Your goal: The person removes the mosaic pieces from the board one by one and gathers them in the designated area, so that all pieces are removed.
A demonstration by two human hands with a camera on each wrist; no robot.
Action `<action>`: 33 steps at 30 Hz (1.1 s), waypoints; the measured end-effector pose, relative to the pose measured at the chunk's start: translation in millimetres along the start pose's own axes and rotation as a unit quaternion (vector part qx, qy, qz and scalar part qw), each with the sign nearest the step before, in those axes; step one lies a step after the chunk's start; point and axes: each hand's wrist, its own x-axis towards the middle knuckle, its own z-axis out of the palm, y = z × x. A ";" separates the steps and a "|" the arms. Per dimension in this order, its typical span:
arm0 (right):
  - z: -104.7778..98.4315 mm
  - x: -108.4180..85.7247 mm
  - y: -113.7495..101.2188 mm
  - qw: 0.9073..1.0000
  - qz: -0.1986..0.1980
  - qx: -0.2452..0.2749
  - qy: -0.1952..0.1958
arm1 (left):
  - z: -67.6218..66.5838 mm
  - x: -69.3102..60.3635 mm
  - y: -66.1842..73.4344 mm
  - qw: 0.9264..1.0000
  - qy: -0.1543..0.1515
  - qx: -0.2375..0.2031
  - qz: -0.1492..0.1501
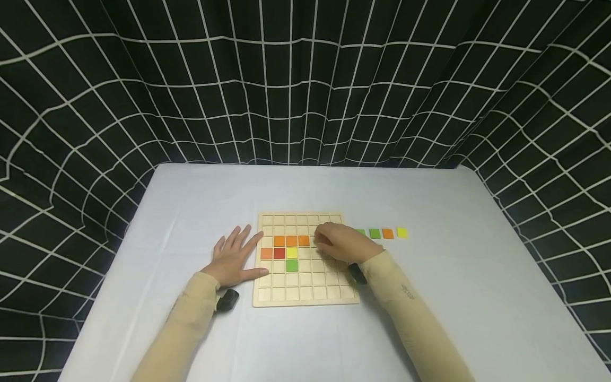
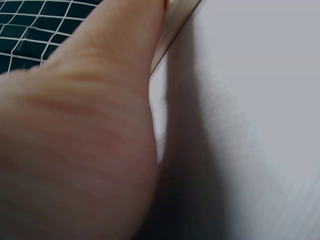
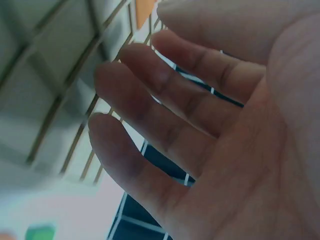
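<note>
A pale wooden grid board (image 1: 305, 293) lies on the table with coloured square tiles in some of its cells. Three orange tiles (image 1: 291, 241) form a row; below them are a light orange tile (image 1: 266, 253), a red tile (image 1: 279, 253), a yellow tile (image 1: 291, 252) and a green tile (image 1: 292, 265). My left hand (image 1: 232, 261) lies with spread fingers at the board's left edge. Over the board, just right of the orange row, hovers my right hand (image 1: 345, 241). Its fingers (image 3: 150, 115) are loosely bent in the right wrist view, and I see no tile between them.
Right of the board, loose tiles sit in a line: green (image 1: 374, 233), orange (image 1: 388, 233) and yellow (image 1: 402, 232), with another green tile (image 1: 361, 232) partly behind the right hand. A white cloth (image 1: 215, 196) covers the table. Black curtains (image 1: 305, 79) with white grid lines surround it.
</note>
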 end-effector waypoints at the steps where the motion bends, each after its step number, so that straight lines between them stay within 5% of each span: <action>1: 0.3 3.9 -2.1 1.000 -0.003 -0.009 0.002 | 0.0 0.5 0.7 1.000 -0.001 -0.001 0.001; 11: 8.2 31.0 -14.3 0.997 0.002 -0.068 -0.020 | 3.1 3.0 2.7 1.000 0.002 -0.005 0.009; 33: 14.8 38.0 -18.3 0.997 -0.007 -0.071 -0.014 | 1.7 -0.3 -1.3 1.000 0.014 -0.015 0.013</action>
